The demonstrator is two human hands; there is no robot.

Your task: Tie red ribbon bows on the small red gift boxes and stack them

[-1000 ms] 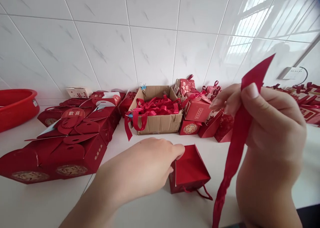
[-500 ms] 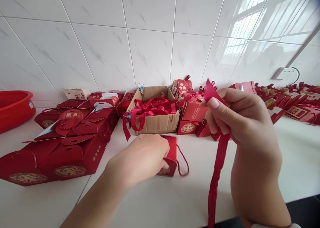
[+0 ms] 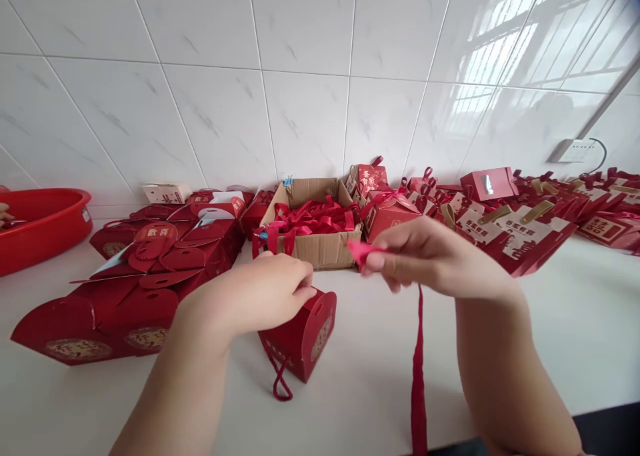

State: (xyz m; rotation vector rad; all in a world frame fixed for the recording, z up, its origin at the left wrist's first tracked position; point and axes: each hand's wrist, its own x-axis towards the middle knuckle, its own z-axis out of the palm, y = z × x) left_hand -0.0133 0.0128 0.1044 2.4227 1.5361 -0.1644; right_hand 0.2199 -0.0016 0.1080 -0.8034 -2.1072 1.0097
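Note:
My left hand (image 3: 280, 288) is closed over the top of a small dark red gift box (image 3: 301, 341) standing on the white counter. A round gold emblem marks the box's right end, and a twisted red cord loop (image 3: 281, 386) hangs down its front side. My left fingertips are partly hidden behind the hand. To the right, my right hand (image 3: 415, 259) pinches a red ribbon (image 3: 419, 369) between thumb and fingers. One short end sticks out toward the box, and the long end hangs down past the counter's front.
Behind the box stands a cardboard carton (image 3: 325, 248) of red ribbons. A cluster of red gift boxes (image 3: 165, 289) fills the left. More boxes and bags (image 3: 530, 239) line the back right. At far left, a red basin (image 3: 50, 233) has what looks like fingers at its edge.
The gift box has turned and come nearer and to the left under my left hand. My right hand has moved left and lower with the ribbon, toward the box. The view has shifted slightly.

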